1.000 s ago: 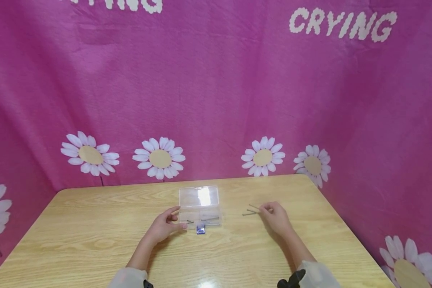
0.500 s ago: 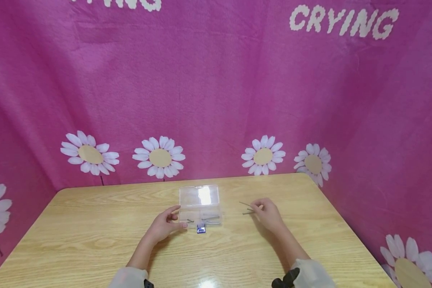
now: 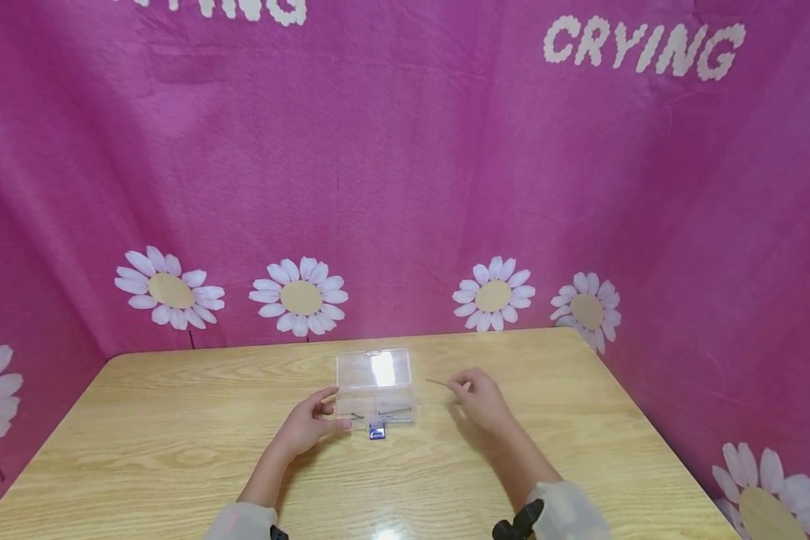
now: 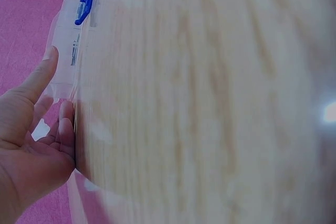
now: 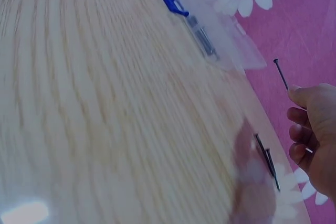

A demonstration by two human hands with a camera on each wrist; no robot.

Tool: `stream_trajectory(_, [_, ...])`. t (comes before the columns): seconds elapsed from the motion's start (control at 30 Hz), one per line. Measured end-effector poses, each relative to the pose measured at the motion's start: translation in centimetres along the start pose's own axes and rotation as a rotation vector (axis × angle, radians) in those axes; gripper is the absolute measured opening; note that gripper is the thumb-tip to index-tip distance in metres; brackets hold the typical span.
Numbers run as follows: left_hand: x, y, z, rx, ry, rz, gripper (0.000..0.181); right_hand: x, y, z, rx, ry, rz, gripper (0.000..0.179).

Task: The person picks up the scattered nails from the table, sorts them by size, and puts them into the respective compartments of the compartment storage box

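A clear plastic box (image 3: 374,403) with two compartments stands with its lid (image 3: 358,370) raised at the back. Short dark nails (image 3: 357,415) lie in the left compartment, longer nails (image 3: 394,410) in the right one. My left hand (image 3: 305,427) holds the box at its left end, thumb at the front corner and fingers along the side. To the right of the box, my right hand (image 3: 484,401) pinches a long nail (image 5: 281,74) by one end, its head pointing toward the box. Two more nails (image 5: 266,158) lie on the table below that hand, hidden in the head view.
A blue latch (image 3: 376,430) hangs at the box's front edge. The wooden table (image 3: 175,435) ends at a pink curtain (image 3: 405,187) with printed daisies, close behind and along both sides.
My right hand has lifted a nail and moved left with it toward the box. The two other nails have stayed on the table. My left hand and the box have kept still.
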State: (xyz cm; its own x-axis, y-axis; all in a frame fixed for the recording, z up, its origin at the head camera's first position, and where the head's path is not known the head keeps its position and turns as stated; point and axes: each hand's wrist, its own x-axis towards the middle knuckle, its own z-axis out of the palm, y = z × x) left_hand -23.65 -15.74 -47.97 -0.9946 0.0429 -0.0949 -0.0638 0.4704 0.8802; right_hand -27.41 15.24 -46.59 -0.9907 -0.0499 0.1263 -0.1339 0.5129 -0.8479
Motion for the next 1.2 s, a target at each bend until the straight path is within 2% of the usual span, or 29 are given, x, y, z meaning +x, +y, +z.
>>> stream_trajectory(0.27, [0.0, -0.1, 0.1, 0.004, 0.008, 0.013, 0.070, 0.2, -1.1, 1.4, -0.016, -0.020, -0.078, 0.012])
stream_trajectory(0.63, [0.1, -0.2, 0.2, -0.004, 0.009, 0.010, 0.069, 0.3, -1.4, 3.3, 0.040, -0.109, 0.004, 0.015])
stream_trajectory(0.83, [0.1, -0.2, 0.2, -0.001, 0.010, 0.013, 0.069, 0.4, -1.7, 4.0, 0.033, -0.134, -0.015, 0.016])
stream_trajectory(1.2, [0.0, -0.1, 0.1, 0.012, 0.012, 0.015, 0.070, 0.4, -1.9, 4.8, 0.059, -0.204, -0.002, 0.018])
